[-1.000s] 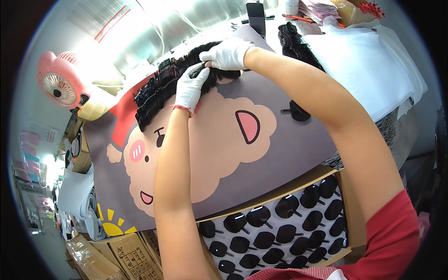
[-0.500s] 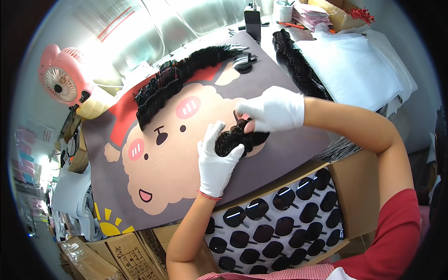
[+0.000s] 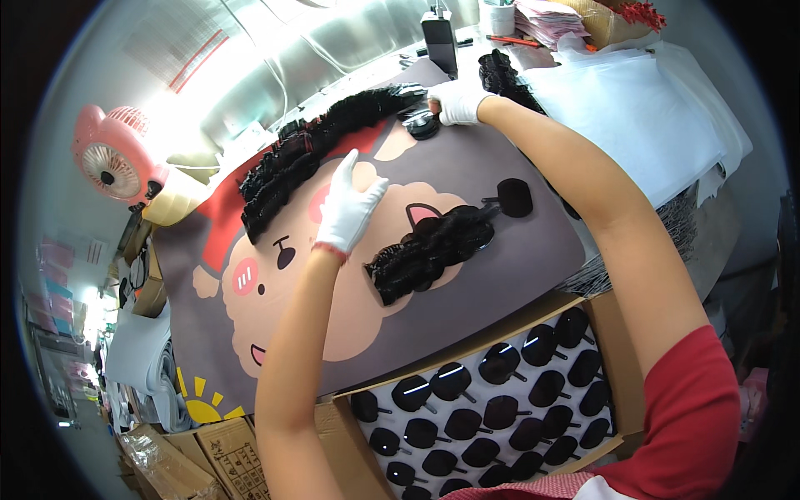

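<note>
My left hand (image 3: 348, 208), in a white glove with bare fingertips, hovers over the middle of a printed desk mat (image 3: 492, 275), its fingers spread and holding nothing. My right hand (image 3: 460, 102), gloved alike, is at the far end of a long row of dark tinted lenses with tabs (image 3: 292, 154). Its fingers are bent together there, and what they pinch is hidden. A few loose lenses (image 3: 421, 127) lie just below these fingers. Nearer to me rests a shorter, overlapping pile of dark lenses (image 3: 429, 254). One single round lens (image 3: 514, 198) lies flat at its right end.
An open cardboard box (image 3: 621, 358) before me holds rows of dark lenses on white sheeting. White paper sheets (image 3: 625, 125) and another dark lens row (image 3: 500, 73) are at right. A pink fan (image 3: 112, 158) stands left; a black device (image 3: 439, 42) stands at the back.
Both hands have left the bunch of lenses they held together; it now lies on the mat. My right hand moved far to the long row's end, my left up and left, opening.
</note>
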### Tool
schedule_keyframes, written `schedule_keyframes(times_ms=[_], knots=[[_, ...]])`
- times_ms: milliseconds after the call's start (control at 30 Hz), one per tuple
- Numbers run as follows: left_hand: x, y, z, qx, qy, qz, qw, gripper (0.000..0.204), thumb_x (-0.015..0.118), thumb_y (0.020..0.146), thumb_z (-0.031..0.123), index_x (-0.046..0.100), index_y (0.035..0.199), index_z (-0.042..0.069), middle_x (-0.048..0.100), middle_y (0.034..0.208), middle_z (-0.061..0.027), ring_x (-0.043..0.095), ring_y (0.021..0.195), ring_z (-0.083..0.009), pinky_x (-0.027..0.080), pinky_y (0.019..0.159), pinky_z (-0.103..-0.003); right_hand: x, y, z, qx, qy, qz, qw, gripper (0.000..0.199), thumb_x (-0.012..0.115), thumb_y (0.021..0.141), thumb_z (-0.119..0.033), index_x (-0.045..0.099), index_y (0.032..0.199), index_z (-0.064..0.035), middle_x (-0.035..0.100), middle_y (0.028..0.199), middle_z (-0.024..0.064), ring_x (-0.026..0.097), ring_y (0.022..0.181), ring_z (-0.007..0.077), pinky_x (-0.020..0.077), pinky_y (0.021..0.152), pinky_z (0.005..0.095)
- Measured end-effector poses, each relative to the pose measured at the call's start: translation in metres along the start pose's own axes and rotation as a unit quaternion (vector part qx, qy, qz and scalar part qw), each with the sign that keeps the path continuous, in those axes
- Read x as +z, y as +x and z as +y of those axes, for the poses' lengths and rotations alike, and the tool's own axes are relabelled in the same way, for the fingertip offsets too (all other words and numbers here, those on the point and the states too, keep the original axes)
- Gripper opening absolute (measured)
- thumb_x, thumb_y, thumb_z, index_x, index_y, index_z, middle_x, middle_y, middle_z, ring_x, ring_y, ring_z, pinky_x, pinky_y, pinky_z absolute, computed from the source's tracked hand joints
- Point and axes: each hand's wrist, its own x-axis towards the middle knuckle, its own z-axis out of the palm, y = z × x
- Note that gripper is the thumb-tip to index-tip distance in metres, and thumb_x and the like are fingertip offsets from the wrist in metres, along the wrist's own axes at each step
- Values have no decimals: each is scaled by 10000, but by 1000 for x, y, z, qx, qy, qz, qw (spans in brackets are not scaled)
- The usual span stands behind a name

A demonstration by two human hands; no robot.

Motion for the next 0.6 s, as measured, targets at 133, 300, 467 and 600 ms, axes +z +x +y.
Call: schedule_keyframes(times_ms=[133, 300, 467, 600], knots=[[22, 39, 12, 61, 90, -45, 993, 1065, 850, 729, 335, 229, 1503, -53, 419, 1478, -232, 417, 1371, -304, 338, 1129, -336, -9, -18, -44, -120, -108, -65, 985, 203, 629, 707, -123, 736, 866, -55, 694, 817, 193, 673, 784, 365, 523, 739, 437], [44, 64, 69, 85, 221, -112, 965, 658, 781, 707, 418, 571, 1283, 180, 591, 1284, -149, 585, 1162, -352, 505, 961, -390, 0, -55, -51, -105, 67, 30, 992, 246, 670, 737, -206, 702, 937, -66, 690, 796, 177, 664, 783, 367, 512, 747, 426], [47, 74, 33, 192, 368, -59, 908, 306, 651, 831, 246, 612, 1121, 158, 656, 1070, -163, 652, 960, -363, 530, 875, -436, -30, -115, -53, -10, 137, -53, 989, 487, 740, 762, -307, 589, 1147, -50, 649, 1065, 153, 627, 983, 315, 496, 881, 367], [46, 83, 17, 134, 264, 2, 955, 245, 616, 897, 264, 597, 1078, 100, 654, 1049, -211, 644, 941, -399, 522, 859, -450, -48, -182, -66, -85, -92, -145, 981, 556, 746, 759, -302, 620, 1213, -8, 600, 1160, 177, 602, 1067, 326, 489, 940, 382]])
